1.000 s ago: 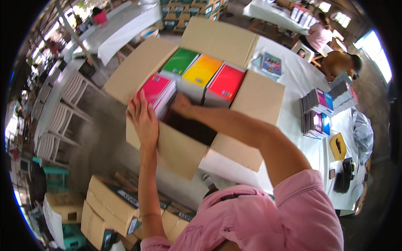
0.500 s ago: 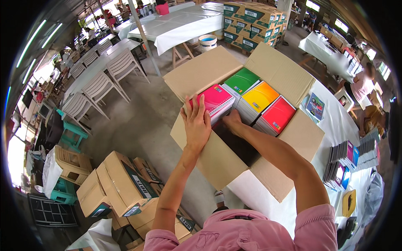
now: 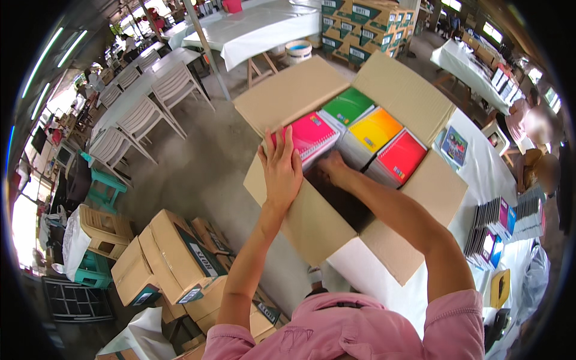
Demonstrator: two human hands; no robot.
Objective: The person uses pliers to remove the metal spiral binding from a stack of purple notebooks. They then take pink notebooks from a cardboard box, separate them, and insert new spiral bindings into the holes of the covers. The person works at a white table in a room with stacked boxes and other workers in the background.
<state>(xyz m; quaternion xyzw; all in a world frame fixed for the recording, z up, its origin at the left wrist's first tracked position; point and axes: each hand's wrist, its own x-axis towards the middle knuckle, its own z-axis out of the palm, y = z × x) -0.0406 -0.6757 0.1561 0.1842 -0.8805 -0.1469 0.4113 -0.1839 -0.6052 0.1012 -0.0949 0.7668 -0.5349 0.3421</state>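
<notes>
An open cardboard box (image 3: 320, 225) with its flaps spread out holds stacks of spiral notebooks. The pink notebooks (image 3: 312, 131) are at its left, the green notebooks (image 3: 348, 106) at the far side, with the yellow notebooks (image 3: 375, 129) and red notebooks (image 3: 402, 157) to the right. My left hand (image 3: 281, 168) lies with fingers stretched over the box's left wall, their tips on the pink stack. Down inside the box, beside the pink stack, is my right hand (image 3: 336, 170). Its fingertips are hidden in shadow, so its grip does not show.
The box stands on a white-covered table (image 3: 384, 300). Stacked booklets (image 3: 495, 222) and a yellow tape-like piece (image 3: 500, 289) lie to the right. Closed cartons (image 3: 174, 255) are piled at the lower left. White chairs (image 3: 141, 123) stand farther left; more cartons (image 3: 366, 30) are stacked behind.
My right hand has shifted slightly left and up inside the box. My left hand stays over the pink notebooks. The view has moved a little.
</notes>
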